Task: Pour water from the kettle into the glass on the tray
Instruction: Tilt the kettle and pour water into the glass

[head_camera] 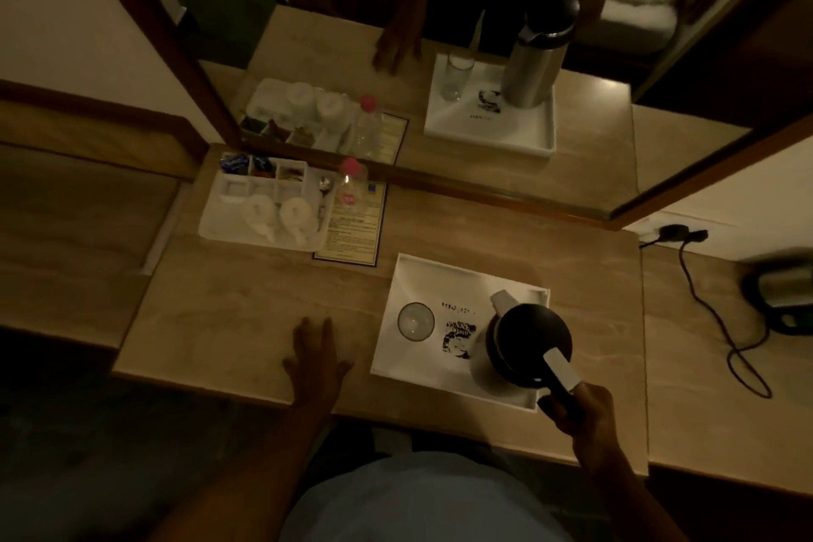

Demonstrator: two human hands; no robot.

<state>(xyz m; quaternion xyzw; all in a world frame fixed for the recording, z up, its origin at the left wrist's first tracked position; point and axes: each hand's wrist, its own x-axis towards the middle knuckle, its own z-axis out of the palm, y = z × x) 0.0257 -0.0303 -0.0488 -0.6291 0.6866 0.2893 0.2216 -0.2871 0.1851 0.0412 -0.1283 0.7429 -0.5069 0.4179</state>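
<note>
A white square tray (422, 277) lies on the beige desk. On its left side stands a clear glass (415, 320), upright. On the tray's right side stands a steel kettle with a black lid (528, 337), its spout pointing away from me. My right hand (580, 407) grips the kettle's black handle at the tray's near right corner. My left hand (314, 359) rests flat on the desk, fingers spread, to the left of the tray and holding nothing.
A white amenity tray (215, 224) with cups and sachets sits at the back left, beside a plastic bottle with a pink cap (350, 189) and a printed card (352, 240). A mirror (440, 57) backs the desk. The kettle base (783, 295) and its cord (721, 321) lie at the right.
</note>
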